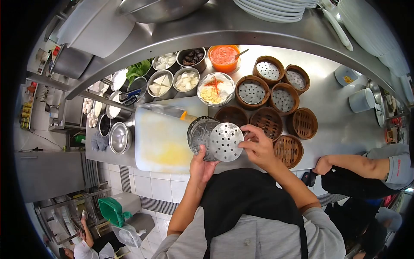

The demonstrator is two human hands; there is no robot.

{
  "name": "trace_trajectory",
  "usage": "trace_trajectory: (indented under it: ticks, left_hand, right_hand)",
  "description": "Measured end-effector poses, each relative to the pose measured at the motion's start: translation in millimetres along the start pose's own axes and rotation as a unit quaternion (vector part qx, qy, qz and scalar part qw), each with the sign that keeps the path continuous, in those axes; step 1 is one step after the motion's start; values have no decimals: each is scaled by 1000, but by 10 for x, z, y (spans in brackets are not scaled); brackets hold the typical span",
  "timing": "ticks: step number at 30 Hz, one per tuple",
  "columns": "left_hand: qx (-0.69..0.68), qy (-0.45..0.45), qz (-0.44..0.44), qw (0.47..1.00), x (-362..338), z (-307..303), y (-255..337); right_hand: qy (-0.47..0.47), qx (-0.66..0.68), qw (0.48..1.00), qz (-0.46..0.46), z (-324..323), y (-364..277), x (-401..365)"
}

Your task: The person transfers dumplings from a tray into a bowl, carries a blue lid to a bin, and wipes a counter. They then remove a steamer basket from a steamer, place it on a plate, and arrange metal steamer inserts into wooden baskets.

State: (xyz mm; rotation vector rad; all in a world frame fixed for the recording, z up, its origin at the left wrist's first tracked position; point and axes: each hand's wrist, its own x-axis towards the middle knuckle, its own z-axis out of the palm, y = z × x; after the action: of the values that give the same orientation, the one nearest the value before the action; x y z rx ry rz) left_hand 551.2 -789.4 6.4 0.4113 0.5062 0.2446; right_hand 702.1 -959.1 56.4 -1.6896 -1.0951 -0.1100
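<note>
My left hand [202,167] is closed around a stack of round perforated metal plates [199,134], over the front edge of the steel counter. A single perforated metal plate [227,143] is pinched at its right edge by my right hand [260,146], overlapping the stack. To the right are several round bamboo steamer baskets. Perforated plates lie inside the farther ones, such as the steamer basket [262,93] behind my right hand. Bare wooden slats show in the nearer ones, such as the slatted steamer basket [289,151] beside my right hand.
A white cutting board [146,151] with a yellow-handled knife [188,117] lies left. Behind stand an orange tub [224,65] with a spoon and several metal food containers. An overhead steel shelf [194,41] crosses above. Another person's arm [351,164] is at the right.
</note>
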Motion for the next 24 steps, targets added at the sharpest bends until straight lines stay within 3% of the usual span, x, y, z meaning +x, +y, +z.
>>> trace_trajectory:
  ticks: [2,4,8,11,14,16,18,19,24]
  left_hand:
    - [13,0,12,1000,-13,47,4]
    - [14,-3,16,1000,-23,54,12]
    - [40,20,36,998,-68,109,62]
    - [53,55,37,996,-102,30,123]
    - [28,73,48,996,-120,-189,133]
    - [31,90,55,994,-175,-202,147]
    - [32,104,63,992,-198,-184,160]
    - [28,99,66,992,-209,-163,158]
    - [33,82,69,994,-139,-106,73]
  right_hand:
    - [-21,-31,999,-7,33,66,-48]
    - [-1,24,998,62,124,150,-130]
    - [1,1,995,96,129,287,-199]
    - [107,29,980,166,208,547,-198]
    - [138,7,977,163,249,696,-120]
    - [108,-20,982,152,277,766,-91]
    - [-11,-237,968,76,304,779,-36]
    - [-27,-278,956,90,296,737,-46]
    - [17,-135,985,108,349,372,-107]
